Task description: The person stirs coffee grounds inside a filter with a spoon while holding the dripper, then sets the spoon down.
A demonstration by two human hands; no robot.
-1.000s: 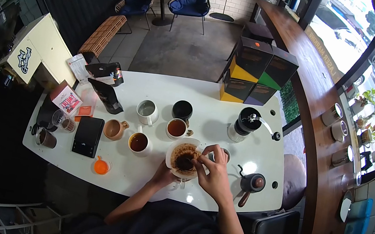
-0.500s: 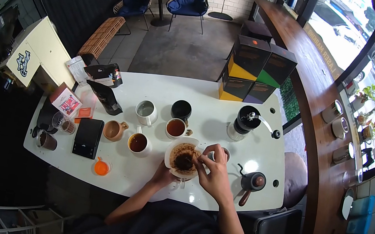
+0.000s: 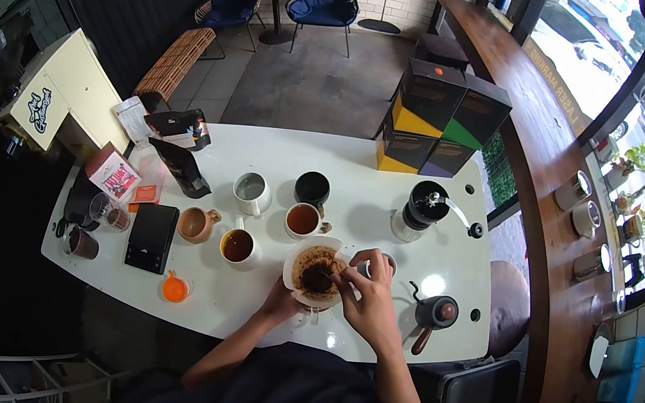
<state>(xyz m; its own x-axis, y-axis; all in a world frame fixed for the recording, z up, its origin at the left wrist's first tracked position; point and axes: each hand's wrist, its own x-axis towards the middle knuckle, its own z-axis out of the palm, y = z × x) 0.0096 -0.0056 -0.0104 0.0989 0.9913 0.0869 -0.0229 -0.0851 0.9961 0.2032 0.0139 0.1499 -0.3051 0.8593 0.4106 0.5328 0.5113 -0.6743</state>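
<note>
A white paper filter (image 3: 302,258) with wet, dark coffee grounds (image 3: 318,277) sits in a coffee dripper at the table's front. My left hand (image 3: 283,300) is wrapped round the lower left side of the dripper, which is mostly hidden by filter and fingers. Over the filter's right side, my right hand (image 3: 365,294) is closed in a pinch, its fingertips at the grounds; whatever is between them is too small to make out. Just beyond are a white cup of dark liquid (image 3: 303,220) and a white mug of dark liquid (image 3: 238,248). A small cup (image 3: 388,263) is partly hidden behind my right hand.
A hand grinder (image 3: 425,207) and a dark pot with a wooden handle (image 3: 434,313) stand to the right. On the left lie a black scale (image 3: 151,237), a brown cup (image 3: 197,225) and an orange scoop (image 3: 175,288). Stacked boxes (image 3: 431,121) rise at the back.
</note>
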